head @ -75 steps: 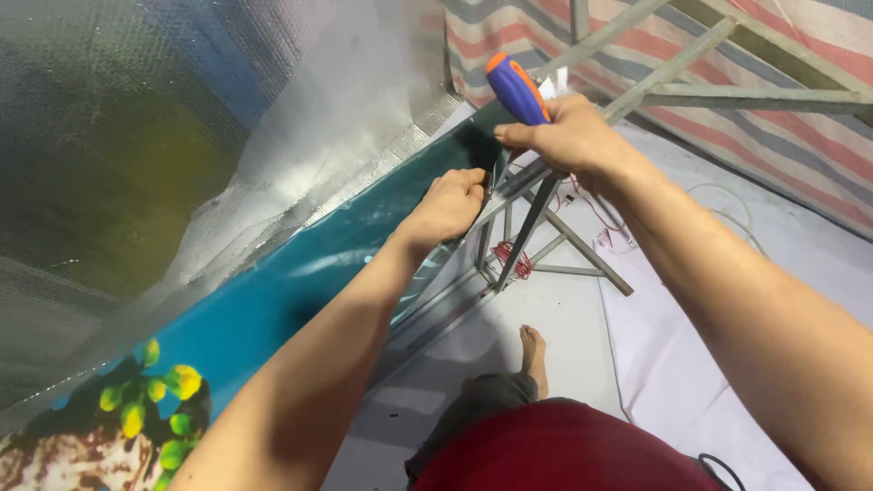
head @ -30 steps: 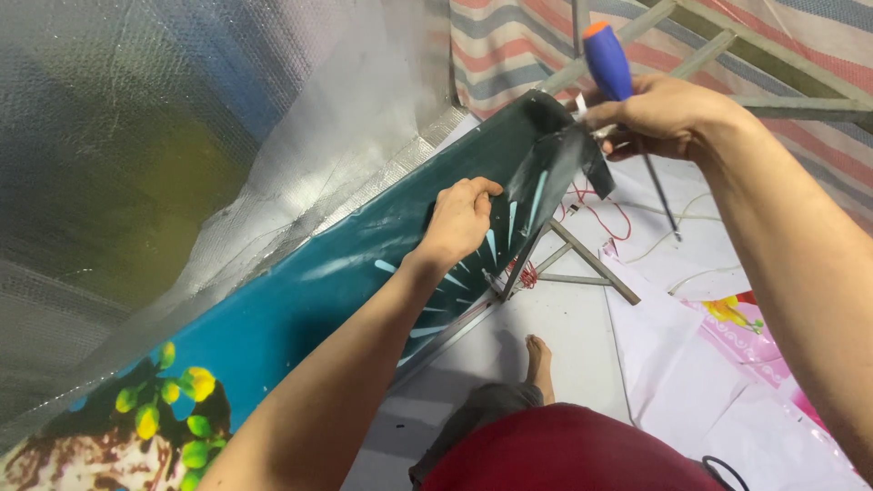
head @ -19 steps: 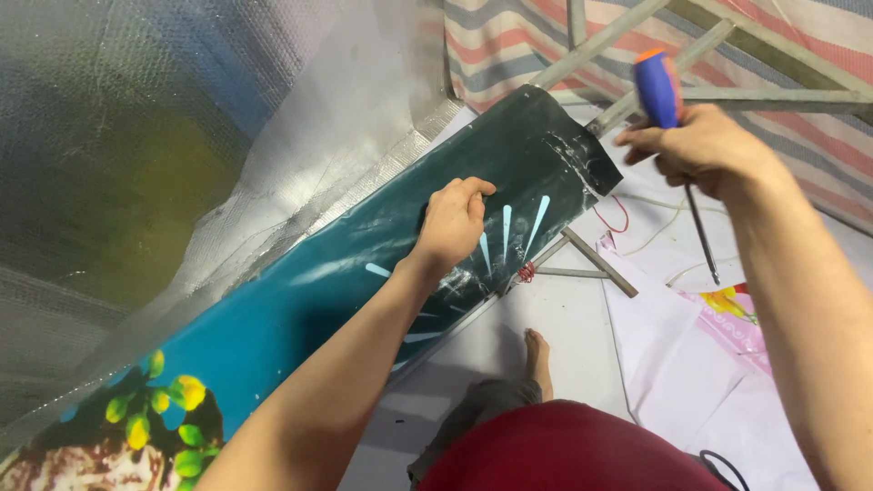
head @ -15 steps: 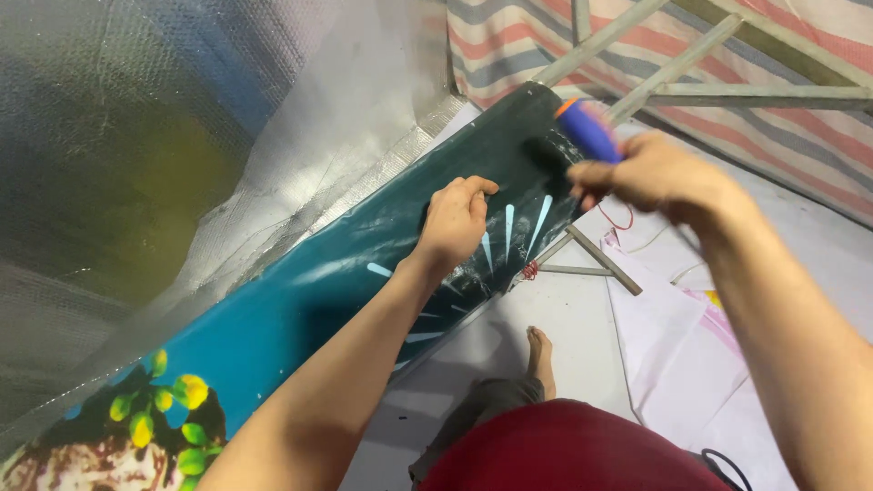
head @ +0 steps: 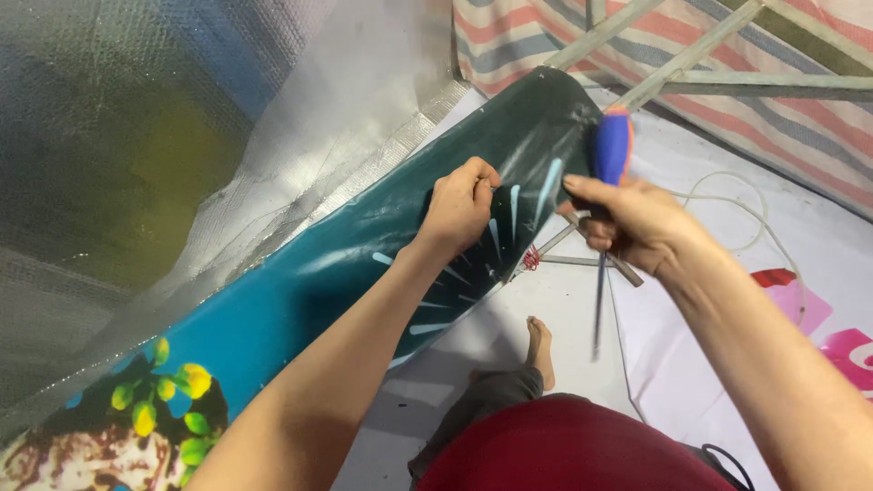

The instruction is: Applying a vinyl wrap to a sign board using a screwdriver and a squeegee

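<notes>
My left hand (head: pixel 462 207) presses with closed fingers on a long teal printed banner panel (head: pixel 300 291) that runs from bottom left to upper right, where its dark end has pale ray marks. It seems to pinch something small against the panel, too small to name. My right hand (head: pixel 627 218) grips a screwdriver (head: pixel 607 182) with a blue and orange handle; its thin shaft points down toward the floor. The screwdriver hand hovers just right of the panel's end, a short gap from my left hand.
A silver foil-like sheet (head: pixel 182 136) covers the left. Metal frame bars (head: pixel 664 64) lean against a striped tarp (head: pixel 800 100) at the back. A white cord (head: pixel 727 200) and a printed white sheet (head: pixel 818 318) lie on the floor. My bare foot (head: pixel 540 345) and red-clothed knee show below.
The banner end has been pulled over the metal frame and now lies flat under my left hand. My right hand has swung the screwdriver from up and right back toward the panel, shaft pointing down.
</notes>
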